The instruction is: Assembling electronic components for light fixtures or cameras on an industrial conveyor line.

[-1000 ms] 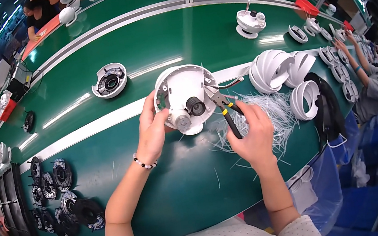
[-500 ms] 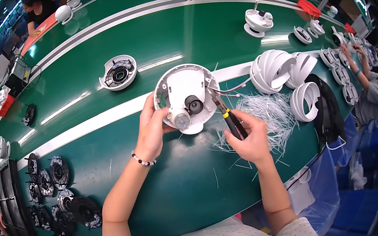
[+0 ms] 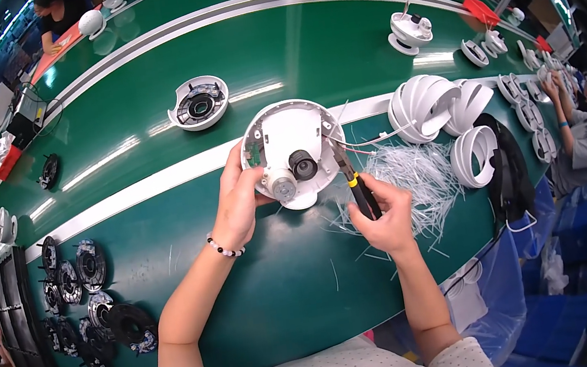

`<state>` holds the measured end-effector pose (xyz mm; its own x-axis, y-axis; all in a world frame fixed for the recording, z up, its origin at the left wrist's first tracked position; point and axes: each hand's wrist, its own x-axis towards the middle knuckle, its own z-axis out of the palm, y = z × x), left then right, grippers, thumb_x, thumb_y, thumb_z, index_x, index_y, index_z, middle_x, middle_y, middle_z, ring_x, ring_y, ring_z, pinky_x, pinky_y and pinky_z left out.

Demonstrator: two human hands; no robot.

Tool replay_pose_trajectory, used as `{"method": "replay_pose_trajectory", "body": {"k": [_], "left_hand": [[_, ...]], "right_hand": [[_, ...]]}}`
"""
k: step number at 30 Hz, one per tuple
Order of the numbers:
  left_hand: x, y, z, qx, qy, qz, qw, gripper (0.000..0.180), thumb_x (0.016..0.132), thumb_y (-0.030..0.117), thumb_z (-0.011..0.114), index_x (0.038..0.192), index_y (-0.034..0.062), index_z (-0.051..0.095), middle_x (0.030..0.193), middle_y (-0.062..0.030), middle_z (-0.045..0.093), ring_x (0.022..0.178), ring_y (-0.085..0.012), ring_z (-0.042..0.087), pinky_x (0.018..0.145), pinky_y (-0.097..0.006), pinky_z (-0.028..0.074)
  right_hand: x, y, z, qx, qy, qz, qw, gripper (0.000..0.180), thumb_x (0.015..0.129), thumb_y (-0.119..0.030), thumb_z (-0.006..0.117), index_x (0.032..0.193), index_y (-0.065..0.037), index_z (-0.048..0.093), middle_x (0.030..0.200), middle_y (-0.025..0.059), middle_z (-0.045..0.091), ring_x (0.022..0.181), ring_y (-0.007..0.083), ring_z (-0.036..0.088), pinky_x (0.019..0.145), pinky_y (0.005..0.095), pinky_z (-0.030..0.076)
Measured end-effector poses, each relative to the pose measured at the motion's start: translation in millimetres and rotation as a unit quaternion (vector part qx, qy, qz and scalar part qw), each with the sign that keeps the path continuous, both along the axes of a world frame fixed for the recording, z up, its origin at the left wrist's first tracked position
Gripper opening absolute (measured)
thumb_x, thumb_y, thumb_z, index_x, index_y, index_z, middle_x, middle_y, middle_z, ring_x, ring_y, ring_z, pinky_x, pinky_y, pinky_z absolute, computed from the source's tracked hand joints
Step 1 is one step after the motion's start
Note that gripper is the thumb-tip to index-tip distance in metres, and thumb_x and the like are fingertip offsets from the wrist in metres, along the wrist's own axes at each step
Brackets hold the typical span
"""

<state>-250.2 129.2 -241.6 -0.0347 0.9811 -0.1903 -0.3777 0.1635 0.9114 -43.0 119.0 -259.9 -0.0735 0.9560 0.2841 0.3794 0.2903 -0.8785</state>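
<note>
Two bare hands work at the white round housing (image 3: 291,130). The left hand (image 3: 237,208) is part-curled around its left edge, thumb laid over the front beside the clear round part (image 3: 281,186) and fingers behind. The right hand (image 3: 386,215) is closed around the handles of the pliers (image 3: 354,179), whose tips reach the housing's right edge beside the thin wires (image 3: 382,138); whether they grip a wire cannot be told.

A second earlier the plier handles stood spread apart; now they lie close together. The housing has hardly shifted in the person's hold, while the white shell (image 3: 215,119) with a black ring inside, beyond the housing to the left, appears farther right than before, as does the white rounded unit (image 3: 411,30) beyond it to the right.

Counted, there are one pair of pliers, one housing with one black lens (image 3: 303,165), and one bracelet (image 3: 225,248) on the left wrist. Right of the housing lie one heap of thin pale strips (image 3: 419,179) and three clusters of white curved rings (image 3: 424,109), overlapping too much for a count of single rings. Left of and nearer the person than the housing sit at least eight dark discs (image 3: 91,264), some overlapping, and beyond them one black tray (image 3: 25,326).
</note>
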Motion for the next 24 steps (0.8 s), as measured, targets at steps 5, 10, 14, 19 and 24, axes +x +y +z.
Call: {"method": "replay_pose_trajectory", "body": {"k": [5, 10, 14, 19, 24], "left_hand": [[1, -1, -2, -0.003, -0.004, -0.006, 1.000, 0.047, 0.079, 0.008, 0.036, 0.125, 0.0048, 0.029, 0.106, -0.0113, 0.050, 0.088, -0.0189, 0.057, 0.065, -0.034, 0.054], [6, -3, -2, -0.018, 0.002, 0.002, 1.000, 0.045, 0.079, 0.008, 0.036, 0.124, 0.0043, 0.031, 0.107, -0.0112, 0.049, 0.089, -0.0192, 0.056, 0.065, -0.033, 0.054], [4, -3, -9, -0.018, 0.005, 0.008, 1.000, 0.043, 0.080, 0.009, 0.037, 0.123, 0.0045, 0.032, 0.107, -0.0106, 0.049, 0.091, -0.0183, 0.055, 0.066, -0.033, 0.053], [-7, 3, -8, -0.010, 0.009, 0.034, 0.999, 0.043, 0.079, 0.009, 0.039, 0.122, 0.0039, 0.033, 0.109, -0.0121, 0.049, 0.094, -0.0215, 0.055, 0.070, -0.036, 0.053], [-9, 39, 6, -0.017, -0.095, 0.050, 0.994, 0.034, 0.083, 0.013, 0.035, 0.114, -0.0029, 0.036, 0.108, -0.0182, 0.049, 0.100, -0.0286, 0.051, 0.082, -0.047, 0.046]], "right_hand": [[4, -1, -7, -0.048, 0.039, 0.028, 0.998, 0.036, 0.061, -0.002, 0.061, 0.096, 0.004, 0.058, 0.059, -0.0003, 0.053, 0.050, 0.0024, 0.045, 0.044, 0.0175, 0.037], [6, -3, -6, -0.204, 0.251, 0.148, 0.935, 0.038, 0.067, 0.006, 0.057, 0.105, 0.009, 0.052, 0.074, 0.0011, 0.053, 0.060, 0.0037, 0.048, 0.052, 0.0166, 0.040], [12, 1, -13, -0.222, 0.318, 0.226, 0.894, 0.039, 0.069, -0.001, 0.056, 0.106, 0.010, 0.050, 0.075, 0.0087, 0.054, 0.060, 0.0110, 0.052, 0.052, 0.0209, 0.044], [24, 10, -15, -0.185, 0.453, 0.312, 0.814, 0.054, 0.065, -0.013, 0.061, 0.111, 0.009, 0.044, 0.083, 0.0164, 0.055, 0.068, 0.0212, 0.055, 0.059, 0.0319, 0.047], [31, 15, -10, -0.206, 0.444, 0.332, 0.806, 0.058, 0.064, -0.016, 0.062, 0.113, 0.009, 0.043, 0.086, 0.0176, 0.055, 0.072, 0.0233, 0.056, 0.062, 0.0332, 0.046]]}}
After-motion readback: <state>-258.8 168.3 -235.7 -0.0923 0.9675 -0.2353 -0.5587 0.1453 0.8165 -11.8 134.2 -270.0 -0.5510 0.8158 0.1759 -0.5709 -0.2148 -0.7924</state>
